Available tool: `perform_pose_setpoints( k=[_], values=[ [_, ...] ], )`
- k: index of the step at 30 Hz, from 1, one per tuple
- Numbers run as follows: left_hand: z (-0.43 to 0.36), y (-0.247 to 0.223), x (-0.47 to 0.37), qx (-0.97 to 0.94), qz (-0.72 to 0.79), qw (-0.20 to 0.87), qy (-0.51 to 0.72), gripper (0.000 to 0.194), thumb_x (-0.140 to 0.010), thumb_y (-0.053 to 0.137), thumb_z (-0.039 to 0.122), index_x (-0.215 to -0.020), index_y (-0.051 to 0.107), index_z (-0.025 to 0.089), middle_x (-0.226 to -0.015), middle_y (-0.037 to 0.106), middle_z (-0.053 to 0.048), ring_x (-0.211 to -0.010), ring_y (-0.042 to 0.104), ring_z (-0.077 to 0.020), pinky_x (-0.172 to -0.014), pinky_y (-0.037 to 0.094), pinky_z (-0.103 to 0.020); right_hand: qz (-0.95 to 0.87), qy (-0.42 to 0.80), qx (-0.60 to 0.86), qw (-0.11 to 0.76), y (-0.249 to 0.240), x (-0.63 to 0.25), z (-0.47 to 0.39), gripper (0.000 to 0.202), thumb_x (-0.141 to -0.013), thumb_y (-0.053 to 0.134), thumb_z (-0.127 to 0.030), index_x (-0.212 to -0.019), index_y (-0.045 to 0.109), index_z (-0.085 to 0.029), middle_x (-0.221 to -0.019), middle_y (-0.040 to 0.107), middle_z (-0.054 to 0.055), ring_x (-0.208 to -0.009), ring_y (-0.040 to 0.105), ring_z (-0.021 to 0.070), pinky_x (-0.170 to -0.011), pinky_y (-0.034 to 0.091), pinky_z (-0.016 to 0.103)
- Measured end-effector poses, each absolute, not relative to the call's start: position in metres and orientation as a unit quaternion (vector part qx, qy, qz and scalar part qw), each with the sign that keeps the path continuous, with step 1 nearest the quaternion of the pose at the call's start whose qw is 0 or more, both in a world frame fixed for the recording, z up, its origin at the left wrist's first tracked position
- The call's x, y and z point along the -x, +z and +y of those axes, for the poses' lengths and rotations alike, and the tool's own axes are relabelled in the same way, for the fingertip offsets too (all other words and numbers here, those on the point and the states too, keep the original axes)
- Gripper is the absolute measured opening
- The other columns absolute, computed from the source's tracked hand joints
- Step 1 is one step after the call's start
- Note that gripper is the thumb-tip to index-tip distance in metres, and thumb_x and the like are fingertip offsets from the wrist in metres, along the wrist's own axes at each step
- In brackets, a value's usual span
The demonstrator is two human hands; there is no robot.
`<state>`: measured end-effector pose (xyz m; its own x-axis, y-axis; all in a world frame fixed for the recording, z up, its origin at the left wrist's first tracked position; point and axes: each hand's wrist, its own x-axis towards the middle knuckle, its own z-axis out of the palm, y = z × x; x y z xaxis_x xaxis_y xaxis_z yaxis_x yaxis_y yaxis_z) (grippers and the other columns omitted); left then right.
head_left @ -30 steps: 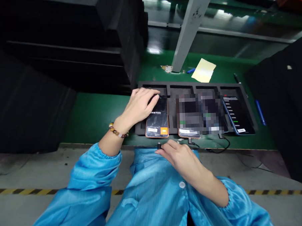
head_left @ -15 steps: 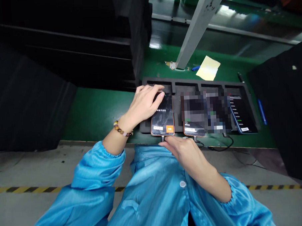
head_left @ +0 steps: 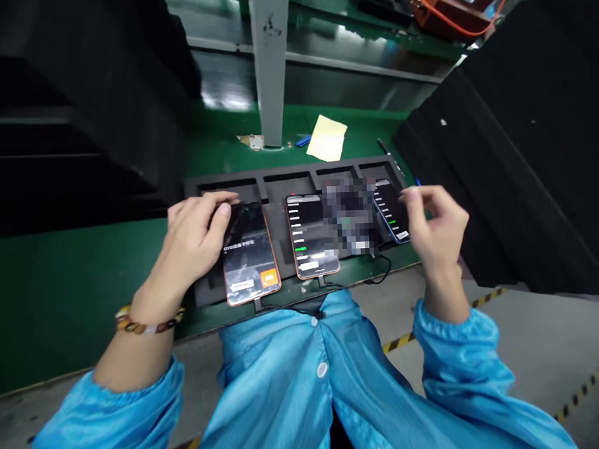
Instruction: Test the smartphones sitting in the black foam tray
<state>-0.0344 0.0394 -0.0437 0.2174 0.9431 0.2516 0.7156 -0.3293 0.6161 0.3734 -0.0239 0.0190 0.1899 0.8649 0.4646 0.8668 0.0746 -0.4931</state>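
Observation:
My left hand (head_left: 195, 235) lies over the upper left of a smartphone (head_left: 251, 263) with an orange edge, fingers wrapped round its side and thumb on the glass. Its screen shows white text and an orange button, and a cable plug (head_left: 258, 304) sits in its lower end. My right hand (head_left: 436, 222) is raised by the right edge of a blue-edged smartphone (head_left: 392, 214), thumb and forefinger pinched together; nothing shows between them. I cannot tell whether the fingertips touch that phone. Between lie another orange-edged smartphone (head_left: 313, 240) with a list on screen and a pixelated device (head_left: 351, 215).
The devices lie along a black foam tray (head_left: 277, 167) with recesses on the green bench (head_left: 83, 273). Behind are a yellow paper (head_left: 327, 138), a blue pen (head_left: 303, 141) and a grey post (head_left: 270, 73). Black stacks (head_left: 514, 142) stand on both sides. A black cable (head_left: 387, 273) loops at the front.
My right hand has left the cable plug at the first phone and moved right and up beside the far right phone. My left hand stays on the first phone. The view has turned right.

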Motion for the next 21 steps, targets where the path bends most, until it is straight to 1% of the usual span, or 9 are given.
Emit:
perform_pose_setpoints(
  k=[1, 3, 6, 9, 11, 14, 17, 20, 21],
  values=[
    [0.040, -0.044, 0.035, -0.757, 0.548, 0.189, 0.303, 0.045, -0.114, 0.035, 0.056, -0.135, 0.067, 0.033, -0.132, 0.078, -0.003, -0.118, 0.069, -0.0309, -0.115, 0.040, -0.056, -0.605, -0.042, 0.724, 0.329, 0.011, -0.408, -0.010, 0.034, -0.111, 0.051, -0.044, -0.113, 0.074, -0.019, -0.112, 0.076, 0.015, -0.104, 0.074, 0.0283, -0.098, 0.059, 0.045],
    [0.040, -0.044, 0.035, -0.757, 0.548, 0.189, 0.302, 0.046, -0.114, 0.034, 0.057, -0.133, 0.068, 0.032, -0.131, 0.078, -0.002, -0.116, 0.069, -0.0306, -0.115, 0.041, -0.058, -0.582, -0.052, 0.788, 0.193, -0.008, -0.464, 0.013, 0.035, -0.107, 0.051, -0.036, -0.122, 0.073, -0.014, -0.125, 0.072, 0.023, -0.112, 0.071, 0.0325, -0.104, 0.057, 0.048],
    [0.040, -0.043, 0.035, -0.754, 0.552, 0.187, 0.302, 0.045, -0.114, 0.035, 0.058, -0.131, 0.069, 0.033, -0.126, 0.079, -0.001, -0.112, 0.069, -0.0297, -0.114, 0.043, -0.059, -0.575, -0.037, 0.805, 0.138, -0.033, -0.506, 0.032, 0.039, -0.102, 0.053, -0.030, -0.130, 0.072, -0.009, -0.126, 0.070, 0.028, -0.115, 0.068, 0.0382, -0.106, 0.053, 0.054],
    [0.039, -0.042, 0.034, -0.743, 0.563, 0.184, 0.312, 0.042, -0.113, 0.038, 0.060, -0.130, 0.069, 0.035, -0.126, 0.079, 0.001, -0.113, 0.069, -0.0298, -0.115, 0.044, -0.059, -0.586, -0.028, 0.800, 0.125, -0.044, -0.516, 0.037, 0.046, -0.102, 0.055, -0.029, -0.142, 0.068, -0.010, -0.131, 0.067, 0.027, -0.114, 0.067, 0.0377, -0.103, 0.053, 0.052],
    [0.039, -0.041, 0.033, -0.740, 0.564, 0.188, 0.314, 0.041, -0.113, 0.040, 0.059, -0.130, 0.069, 0.035, -0.128, 0.079, 0.002, -0.116, 0.069, -0.0299, -0.116, 0.044, -0.058, -0.599, -0.014, 0.792, 0.118, -0.047, -0.519, 0.041, 0.048, -0.100, 0.059, -0.028, -0.145, 0.067, -0.012, -0.127, 0.068, 0.024, -0.109, 0.066, 0.0348, -0.099, 0.053, 0.049],
    [0.038, -0.040, 0.032, -0.744, 0.560, 0.193, 0.309, 0.039, -0.114, 0.041, 0.055, -0.127, 0.071, 0.032, -0.126, 0.079, 0.000, -0.117, 0.069, -0.0297, -0.114, 0.044, -0.055, -0.620, 0.020, 0.774, 0.125, -0.048, -0.528, 0.047, 0.048, -0.099, 0.062, -0.024, -0.145, 0.069, -0.017, -0.102, 0.069, 0.013, -0.090, 0.064, 0.0270, -0.090, 0.051, 0.042],
    [0.036, -0.039, 0.031, -0.743, 0.562, 0.192, 0.310, 0.037, -0.114, 0.042, 0.049, -0.129, 0.070, 0.031, -0.129, 0.079, -0.002, -0.120, 0.070, -0.0282, -0.113, 0.043, -0.051, -0.651, 0.062, 0.739, 0.164, -0.038, -0.536, 0.045, 0.038, -0.099, 0.066, -0.027, -0.135, 0.077, -0.025, -0.080, 0.060, 0.003, -0.072, 0.056, 0.0210, -0.078, 0.046, 0.038],
    [0.035, -0.039, 0.031, -0.737, 0.560, 0.198, 0.322, 0.035, -0.115, 0.044, 0.047, -0.133, 0.068, 0.030, -0.131, 0.079, -0.003, -0.124, 0.070, -0.0267, -0.115, 0.042, -0.048, -0.667, 0.058, 0.713, 0.208, -0.011, -0.532, 0.025, 0.031, -0.107, 0.057, -0.038, -0.124, 0.082, -0.032, -0.092, 0.064, 0.008, -0.074, 0.059, 0.0223, -0.076, 0.045, 0.041],
    [0.034, -0.038, 0.030, -0.736, 0.560, 0.200, 0.325, 0.034, -0.114, 0.044, 0.046, -0.134, 0.067, 0.030, -0.131, 0.079, -0.003, -0.125, 0.069, -0.0266, -0.115, 0.042, -0.047, -0.666, 0.052, 0.710, 0.223, 0.001, -0.527, 0.015, 0.036, -0.110, 0.052, -0.041, -0.132, 0.078, -0.033, -0.104, 0.069, 0.012, -0.084, 0.066, 0.0246, -0.077, 0.047, 0.042]
  ],
)
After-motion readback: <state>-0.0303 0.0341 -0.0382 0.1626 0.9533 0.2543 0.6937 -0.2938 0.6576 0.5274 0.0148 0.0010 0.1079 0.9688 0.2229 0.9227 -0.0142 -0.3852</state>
